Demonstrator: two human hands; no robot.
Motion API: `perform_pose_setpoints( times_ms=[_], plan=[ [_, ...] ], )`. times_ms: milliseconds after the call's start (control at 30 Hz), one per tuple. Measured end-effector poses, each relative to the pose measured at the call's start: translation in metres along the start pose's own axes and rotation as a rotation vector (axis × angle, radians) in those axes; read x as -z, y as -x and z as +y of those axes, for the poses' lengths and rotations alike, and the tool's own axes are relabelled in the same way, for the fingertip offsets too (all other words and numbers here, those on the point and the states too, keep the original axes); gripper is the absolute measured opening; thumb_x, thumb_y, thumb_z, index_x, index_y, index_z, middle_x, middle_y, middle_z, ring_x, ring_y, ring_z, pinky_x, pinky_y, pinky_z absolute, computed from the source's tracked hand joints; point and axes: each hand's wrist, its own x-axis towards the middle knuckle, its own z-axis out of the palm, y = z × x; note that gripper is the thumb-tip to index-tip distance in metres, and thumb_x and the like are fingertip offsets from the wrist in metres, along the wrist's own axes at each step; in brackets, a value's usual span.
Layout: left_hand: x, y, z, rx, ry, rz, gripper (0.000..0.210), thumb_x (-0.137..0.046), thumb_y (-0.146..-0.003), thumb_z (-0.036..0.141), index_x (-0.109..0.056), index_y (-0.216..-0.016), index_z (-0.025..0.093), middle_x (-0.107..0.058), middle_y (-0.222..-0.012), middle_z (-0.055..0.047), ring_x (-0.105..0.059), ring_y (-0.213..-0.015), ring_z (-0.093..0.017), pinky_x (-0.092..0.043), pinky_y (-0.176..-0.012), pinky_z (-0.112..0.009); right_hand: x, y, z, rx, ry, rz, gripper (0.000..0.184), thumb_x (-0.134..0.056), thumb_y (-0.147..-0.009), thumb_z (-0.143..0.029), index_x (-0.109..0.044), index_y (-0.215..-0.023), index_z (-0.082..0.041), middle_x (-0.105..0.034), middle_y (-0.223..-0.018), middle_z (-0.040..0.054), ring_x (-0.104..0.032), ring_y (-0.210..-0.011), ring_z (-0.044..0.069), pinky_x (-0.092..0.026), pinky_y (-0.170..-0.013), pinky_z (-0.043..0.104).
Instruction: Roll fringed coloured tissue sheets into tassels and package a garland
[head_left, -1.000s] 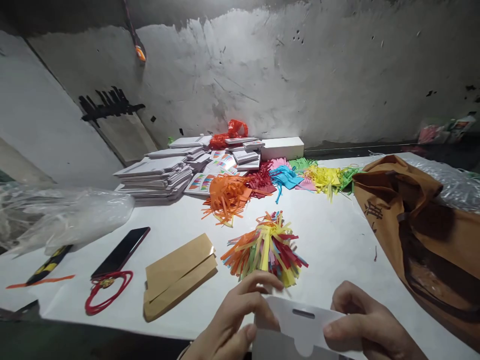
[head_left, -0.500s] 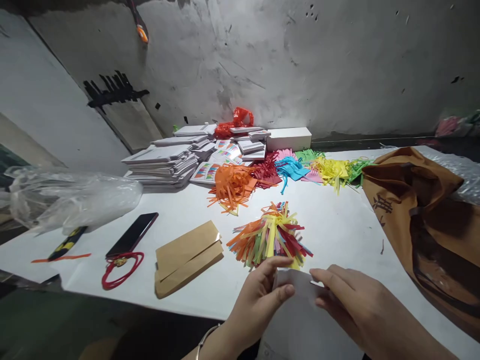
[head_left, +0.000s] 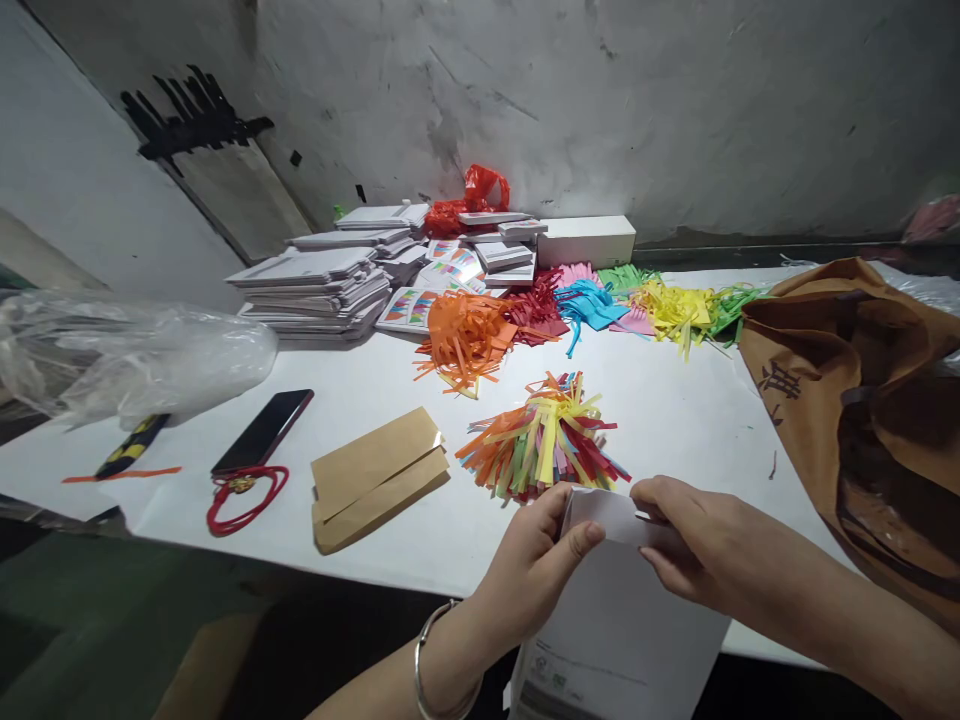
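Wearer: two bare hands, one metal bangle.
Left hand (head_left: 551,540): bare, slim fingers, thumbnail visible. Left wrist carries a silver-coloured bangle (head_left: 418,665), thin, rounded, bright highlights along the band, looks smooth; small break or overlap near its upper edge, too small to tell which. Right hand (head_left: 694,535): bare too, same slim build, fingers partly hidden. Both forearms bare as far as the frame shows; right one tapers toward the wrist, more of its length visible.
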Motion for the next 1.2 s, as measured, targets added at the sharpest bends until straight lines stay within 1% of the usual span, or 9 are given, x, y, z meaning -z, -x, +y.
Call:
perform_pose_setpoints(
  times_ms=[200, 333, 633, 700, 767, 833, 967, 1067, 1200],
  plan=[
    [0.003, -0.005, 0.001, -0.029, -0.115, -0.012, 0.042, -0.06, -0.093, 0.059, -0.061, -0.094, 0.017, -0.061, -0.085, -0.003, -0.053, -0.078, -0.018, -0.042, -0.071, -0.029, 0.0, 0.003, 0.008, 0.013, -0.022, -0.027, 0.027, -0.043, -0.092, -0.014, -0.044, -0.118, -0.02, -0.07, -0.093, 0.0032, -0.073, -0.072, 0.016, -0.054, -0.056, 0.025],
    [0.002, -0.007, 0.001, -0.018, -0.158, -0.009, 0.042, -0.058, -0.094, 0.058, -0.06, -0.094, 0.017, -0.058, -0.082, -0.002, -0.051, -0.076, -0.018, -0.04, -0.069, -0.029, 0.002, 0.005, 0.011, -0.016, -0.029, -0.067, 0.021, -0.042, -0.1, -0.019, -0.045, -0.121, -0.022, -0.069, -0.091, 0.0015, -0.072, -0.071, 0.017, -0.049, -0.052, 0.026],
    [0.0, -0.007, -0.001, -0.041, -0.147, -0.045, 0.036, -0.056, -0.098, 0.053, -0.058, -0.097, 0.018, -0.055, -0.085, 0.0, -0.048, -0.078, -0.016, -0.038, -0.07, -0.028, 0.0, 0.005, 0.014, 0.043, 0.073, -0.045, 0.02, -0.04, -0.099, -0.017, -0.044, -0.119, -0.02, -0.07, -0.088, 0.0015, -0.071, -0.066, 0.019, -0.046, -0.053, 0.028],
    [-0.002, -0.008, -0.001, -0.046, -0.141, -0.058, 0.034, -0.057, -0.098, 0.051, -0.058, -0.097, 0.017, -0.055, -0.085, 0.0, -0.047, -0.078, -0.016, -0.038, -0.071, -0.029, 0.001, 0.004, 0.015, -0.009, 0.037, -0.107, 0.016, -0.042, -0.098, -0.016, -0.044, -0.112, -0.023, -0.069, -0.085, -0.0006, -0.07, -0.064, 0.018, -0.045, -0.052, 0.028],
    [-0.003, -0.008, -0.001, -0.051, -0.121, -0.072, 0.033, -0.057, -0.098, 0.05, -0.058, -0.098, 0.017, -0.055, -0.085, 0.0, -0.047, -0.078, -0.016, -0.038, -0.07, -0.029, 0.004, 0.001, 0.015, -0.115, -0.03, -0.212, 0.013, -0.048, -0.095, -0.015, -0.043, -0.1, -0.026, -0.067, -0.078, -0.0039, -0.066, -0.06, 0.016, -0.041, -0.05, 0.026],
    [-0.005, -0.008, -0.001, -0.05, -0.094, -0.078, 0.032, -0.057, -0.098, 0.05, -0.057, -0.097, 0.018, -0.054, -0.084, 0.0, -0.047, -0.077, -0.016, -0.038, -0.069, -0.028, 0.009, -0.003, 0.015, -0.215, -0.108, -0.302, 0.021, -0.054, -0.09, -0.012, -0.04, -0.09, -0.027, -0.063, -0.07, -0.0067, -0.06, -0.056, 0.014, -0.037, -0.049, 0.024],
    [-0.007, -0.007, -0.001, -0.035, -0.121, -0.056, 0.035, -0.054, -0.099, 0.052, -0.057, -0.092, 0.018, -0.054, -0.082, 0.0, -0.048, -0.076, -0.017, -0.038, -0.069, -0.029, 0.014, -0.01, 0.015, -0.259, -0.255, -0.362, 0.027, -0.06, -0.085, -0.008, -0.041, -0.088, -0.027, -0.061, -0.07, -0.0069, -0.057, -0.058, 0.013, -0.037, -0.051, 0.022],
    [-0.005, -0.008, -0.003, -0.03, -0.172, -0.037, 0.036, -0.052, -0.1, 0.053, -0.058, -0.096, 0.017, -0.056, -0.084, -0.001, -0.049, -0.077, -0.017, -0.038, -0.069, -0.029, 0.012, -0.009, 0.014, -0.253, -0.263, -0.319, 0.021, -0.058, -0.086, -0.012, -0.048, -0.099, -0.025, -0.067, -0.085, -0.0024, -0.064, -0.07, 0.014, -0.044, -0.058, 0.023],
    [-0.003, -0.01, -0.002, -0.044, -0.226, -0.045, 0.035, -0.051, -0.1, 0.052, -0.057, -0.093, 0.018, -0.054, -0.08, 0.0, -0.047, -0.073, -0.016, -0.037, -0.067, -0.029, 0.008, -0.003, 0.012, -0.214, -0.222, -0.239, 0.042, -0.055, -0.085, -0.01, -0.05, -0.124, -0.024, -0.07, -0.104, 0.0018, -0.07, -0.087, 0.017, -0.052, -0.071, 0.028]
  ],
)
